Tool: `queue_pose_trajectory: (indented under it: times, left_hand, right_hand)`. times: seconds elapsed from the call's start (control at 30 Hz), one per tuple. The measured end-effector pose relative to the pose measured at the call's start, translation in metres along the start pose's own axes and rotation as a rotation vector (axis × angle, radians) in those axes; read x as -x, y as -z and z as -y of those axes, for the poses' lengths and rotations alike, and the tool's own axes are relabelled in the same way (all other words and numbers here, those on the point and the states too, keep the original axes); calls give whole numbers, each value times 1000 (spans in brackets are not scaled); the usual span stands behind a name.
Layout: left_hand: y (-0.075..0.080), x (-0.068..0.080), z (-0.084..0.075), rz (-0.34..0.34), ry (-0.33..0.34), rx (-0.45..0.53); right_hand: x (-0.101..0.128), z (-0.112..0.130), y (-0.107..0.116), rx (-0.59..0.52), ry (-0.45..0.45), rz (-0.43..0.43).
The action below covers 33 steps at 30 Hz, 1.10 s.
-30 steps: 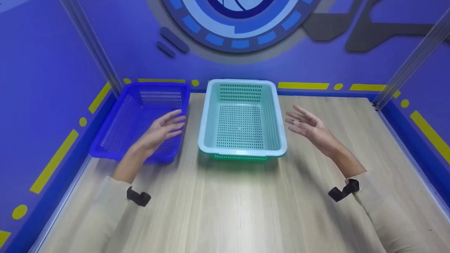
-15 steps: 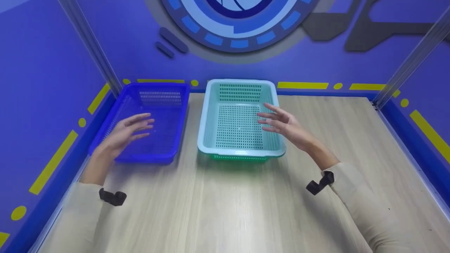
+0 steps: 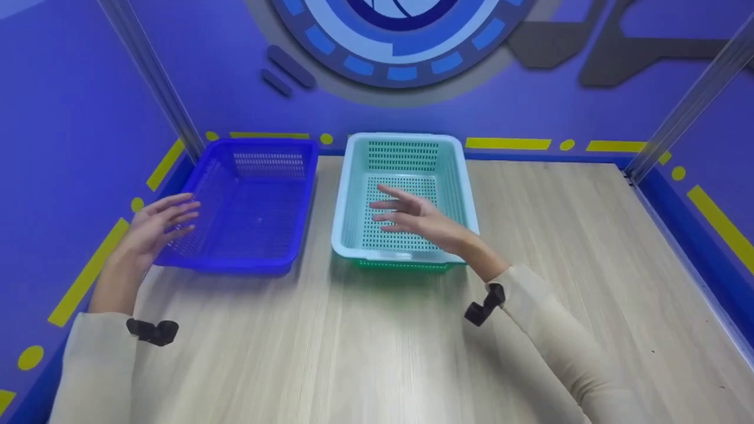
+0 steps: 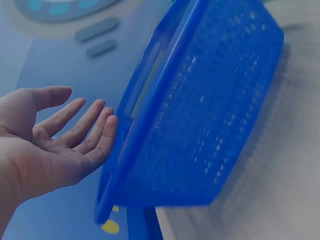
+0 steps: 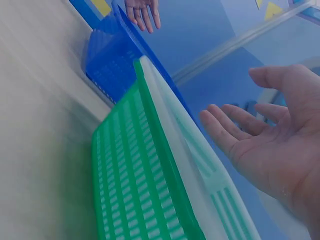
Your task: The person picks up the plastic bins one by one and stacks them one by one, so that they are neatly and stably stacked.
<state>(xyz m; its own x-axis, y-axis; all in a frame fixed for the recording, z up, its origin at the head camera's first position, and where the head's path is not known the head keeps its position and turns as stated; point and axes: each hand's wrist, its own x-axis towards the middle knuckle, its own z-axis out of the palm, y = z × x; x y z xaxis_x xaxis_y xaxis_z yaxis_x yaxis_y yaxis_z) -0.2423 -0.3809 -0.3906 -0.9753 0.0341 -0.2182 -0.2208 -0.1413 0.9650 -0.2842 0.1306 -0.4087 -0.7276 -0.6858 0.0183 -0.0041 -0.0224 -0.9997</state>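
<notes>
My left hand (image 3: 154,231) hovers over the left rim of a blue plastic basket (image 3: 247,206), its fingers loosely extended and holding nothing. In the left wrist view the palm faces up and the fingertips overlap the basket's rim (image 4: 150,110). Over the pale mint basket (image 3: 353,194) in the middle hovers my right hand (image 3: 421,221), fingers spread and relaxed, nothing in them. The right wrist view shows a green basket (image 5: 130,165) nested outside the mint one. Inside both the blue and the mint basket only the perforated floor shows.
Both baskets stand on a wood-grain table (image 3: 377,341) near the back wall (image 3: 518,106). A purple-blue side panel (image 3: 59,147) with yellow marks rises close by my left hand. A metal post (image 3: 153,82) stands at the back left corner. Each wrist wears a black camera mount (image 3: 486,303).
Both hands have swept leftward: the left from the blue basket's right side to its left rim, the right from beside the mint basket to above it. The baskets have stayed put.
</notes>
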Motion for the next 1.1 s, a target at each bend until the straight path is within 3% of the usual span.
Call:
queue_pose_trajectory:
  times: [0.17, 0.23, 0.4, 0.5, 0.63, 0.8, 1.0, 1.1]
  left_hand:
    - [15, 1, 2, -70, -37, 50]
    - [19, 2, 4, -105, -69, 34]
    - [28, 5, 10, -271, -192, -29]
    - [33, 8, 14, -329, -214, -77]
    - [39, 9, 19, -361, -178, -122]
    - [42, 9, 27, -374, -104, -200]
    - [43, 9, 39, -361, 10, -478]
    - [43, 9, 43, -330, 52, -533]
  right_hand:
    - [-19, -2, -22, -52, -8, 17]
    - [-26, -4, -32, -70, -14, 22]
    - [-42, -10, -58, -138, -44, -9]
    - [-50, -13, -71, -234, -67, -39]
    - [-61, -15, -87, -319, -106, -59]
    - [-72, -17, -104, -307, -124, -63]
    - [-76, -19, -117, -304, -151, -56]
    - [-78, -19, -124, -352, -158, -37]
